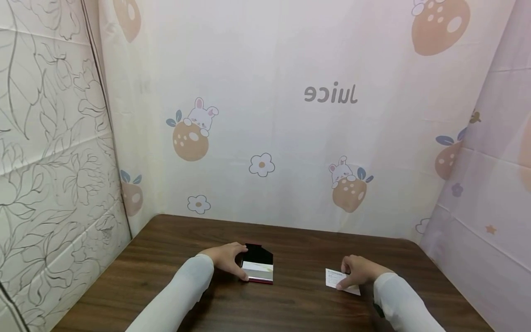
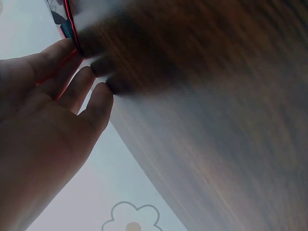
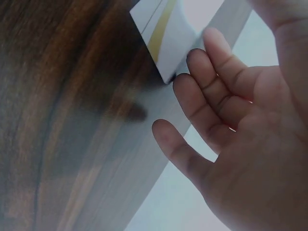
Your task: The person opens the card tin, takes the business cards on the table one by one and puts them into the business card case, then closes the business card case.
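Observation:
A black card case with red edges lies open on the table, with a white card showing inside it. My left hand grips the case by its left side, thumb at the near corner and fingers at the far one. The left wrist view catches the red edge of the case against my fingertips. Farther right, my right hand pinches a white printed business card by its edges, low over the table. A gold stripe marks the face of that card in the right wrist view.
Both hands work over a dark wood-grain table. A patterned curtain hangs behind its far edge, and more cloth walls stand to the left and right. A small dark object shows beneath the right sleeve.

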`<state>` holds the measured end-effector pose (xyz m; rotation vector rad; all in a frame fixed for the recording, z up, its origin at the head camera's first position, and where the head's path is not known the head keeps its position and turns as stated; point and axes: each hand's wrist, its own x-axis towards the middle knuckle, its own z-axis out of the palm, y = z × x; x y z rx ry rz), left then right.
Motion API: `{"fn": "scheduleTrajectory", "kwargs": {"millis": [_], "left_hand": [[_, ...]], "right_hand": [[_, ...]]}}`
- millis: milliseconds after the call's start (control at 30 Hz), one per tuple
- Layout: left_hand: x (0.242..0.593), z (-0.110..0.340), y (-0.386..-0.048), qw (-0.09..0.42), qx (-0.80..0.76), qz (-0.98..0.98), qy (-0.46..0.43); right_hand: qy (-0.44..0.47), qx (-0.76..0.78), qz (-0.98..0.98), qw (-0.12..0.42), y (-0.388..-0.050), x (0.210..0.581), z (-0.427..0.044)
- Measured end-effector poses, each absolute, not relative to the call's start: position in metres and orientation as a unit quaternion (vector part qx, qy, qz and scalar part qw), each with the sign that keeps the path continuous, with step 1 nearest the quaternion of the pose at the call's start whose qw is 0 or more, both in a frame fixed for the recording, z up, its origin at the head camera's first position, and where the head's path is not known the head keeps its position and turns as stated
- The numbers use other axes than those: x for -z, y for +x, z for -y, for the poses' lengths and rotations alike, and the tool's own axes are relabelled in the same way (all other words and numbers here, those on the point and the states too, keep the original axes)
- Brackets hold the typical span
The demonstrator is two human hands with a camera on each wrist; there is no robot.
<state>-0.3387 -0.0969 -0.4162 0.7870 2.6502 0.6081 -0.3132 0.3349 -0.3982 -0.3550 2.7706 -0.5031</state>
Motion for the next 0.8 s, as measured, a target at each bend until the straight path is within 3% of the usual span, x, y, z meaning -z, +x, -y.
{"fn": "scheduleTrajectory", "kwargs": {"millis": [533, 800], "left_hand": [[0.42, 0.095, -0.335, 0.155, -0.208, -0.928, 0.269], [0.418, 0.095, -0.334, 0.156, -0.213, -0.926, 0.269]], "right_hand": [[-0.178, 0.259, -0.938, 0.145, -0.312, 0.407, -0.35], [-0.206, 0.26, -0.936, 0.115, -0.316, 0.408, -0.357]]}}
